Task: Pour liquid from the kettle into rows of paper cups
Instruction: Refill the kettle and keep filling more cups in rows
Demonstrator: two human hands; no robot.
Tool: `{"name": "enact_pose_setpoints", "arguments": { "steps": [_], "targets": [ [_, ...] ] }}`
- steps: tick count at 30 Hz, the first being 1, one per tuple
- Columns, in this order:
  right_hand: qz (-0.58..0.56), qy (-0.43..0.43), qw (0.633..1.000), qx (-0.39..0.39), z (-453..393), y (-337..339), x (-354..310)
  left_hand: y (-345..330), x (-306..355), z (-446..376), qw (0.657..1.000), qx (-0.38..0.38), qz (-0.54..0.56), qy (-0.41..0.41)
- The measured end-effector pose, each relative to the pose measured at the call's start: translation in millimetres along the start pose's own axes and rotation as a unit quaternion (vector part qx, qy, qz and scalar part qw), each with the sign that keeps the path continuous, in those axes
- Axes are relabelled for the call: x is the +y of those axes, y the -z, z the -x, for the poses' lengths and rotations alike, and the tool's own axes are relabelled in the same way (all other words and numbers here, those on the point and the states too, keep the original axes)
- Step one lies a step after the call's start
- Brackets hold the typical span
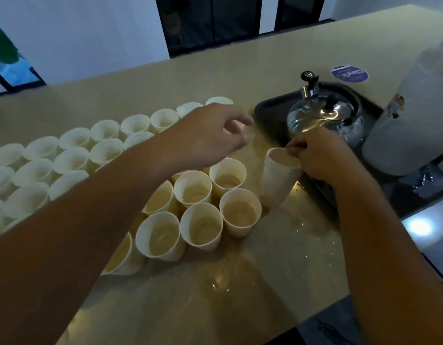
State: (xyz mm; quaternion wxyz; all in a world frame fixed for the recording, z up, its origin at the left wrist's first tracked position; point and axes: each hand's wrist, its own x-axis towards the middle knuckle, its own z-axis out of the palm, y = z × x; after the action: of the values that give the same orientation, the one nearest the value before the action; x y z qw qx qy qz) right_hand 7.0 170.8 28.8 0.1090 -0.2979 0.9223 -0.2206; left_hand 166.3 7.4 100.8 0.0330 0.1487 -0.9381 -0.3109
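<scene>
The kettle (325,118) sits untouched on the dark tray (267,108) near the right edge of the counter (240,70), its black lid knob up and its shiny steel belly facing the person. Nobody is holding it. The right hand (320,155) is busy instead with a stack of cups (277,178) standing on the counter just beside the tray's near edge, fingertips pinching at the rim of the top cup as if to peel one off. The left hand (215,130) hangs over the far end of the rows of cups (116,155), fingers loosely curled; it is blurred and I cannot tell whether it holds anything.

The cups spread from the middle of the counter toward its left edge, packed rim to rim. Several of the nearest ones seem to have liquid in them, and the counter in front glistens with drops.

That kettle looks heavy if full, and smooth steel will be slippery, perhaps hot; I cannot make out its handle from here, but that is where I would take it. The paper cups are light and thin-walled, easy to tip or crush, so they want a gentle pinch at the rim and a slow, low pour.
</scene>
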Motion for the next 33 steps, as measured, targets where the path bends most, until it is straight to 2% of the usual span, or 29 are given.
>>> {"name": "enact_pose_setpoints", "arguments": {
  "steps": [8,15,17,20,25,33],
  "targets": [
    [-0.059,0.017,0.995,0.083,-0.2,45.8,-23.0,-0.7,3.2,2.7,0.998,0.023,0.066,-0.009],
    [-0.201,0.051,0.978,-0.002,3.6,45.0,-49.9,-23.2,3.6,-2.1,0.994,0.018,0.100,-0.033],
    [-0.250,0.051,0.967,-0.024,5.2,40.7,-57.2,-27.1,1.8,-0.4,0.995,0.037,0.091,-0.031],
    [-0.316,0.060,0.947,-0.011,7.3,33.1,-63.8,-26.6,-7.5,4.5,0.989,0.096,0.109,-0.006],
    [-0.299,0.202,0.932,-0.023,15.8,32.5,-67.6,-19.1,-22.6,10.3,0.976,0.136,0.154,0.067],
    [-0.248,0.254,0.935,0.014,14.8,25.1,-79.2,-16.1,-29.1,19.1,0.968,0.127,0.197,0.085]
  ]
}}
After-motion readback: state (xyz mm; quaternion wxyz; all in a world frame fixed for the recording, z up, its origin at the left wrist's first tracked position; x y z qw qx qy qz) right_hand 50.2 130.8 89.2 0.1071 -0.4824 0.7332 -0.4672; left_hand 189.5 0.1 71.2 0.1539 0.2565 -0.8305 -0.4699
